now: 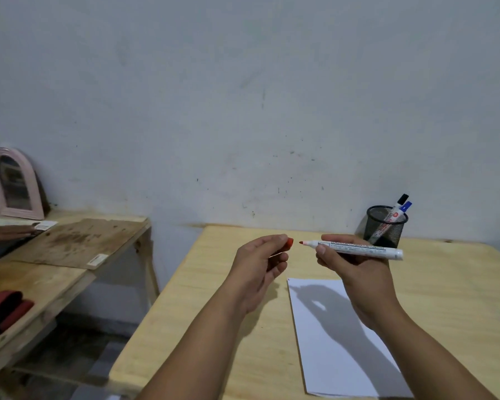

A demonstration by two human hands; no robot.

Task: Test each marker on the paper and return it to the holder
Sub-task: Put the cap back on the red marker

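My right hand [350, 264] grips a white marker [358, 249] held level above the table, its uncapped red tip pointing left. My left hand [260, 264] pinches the red cap [288, 243] a short gap left of that tip. A white sheet of paper [338, 342] lies on the wooden table [214, 298] below my right hand. The black mesh holder [384, 226] stands at the back of the table by the wall. It holds two markers, one with a black cap [402, 199] and one with a blue cap [406, 207].
A lower wooden bench [70, 249] stands to the left, across a gap from the table. On it are a pink arched mirror [15, 186], a dark board and red items [6, 307]. The grey wall rises right behind the table.
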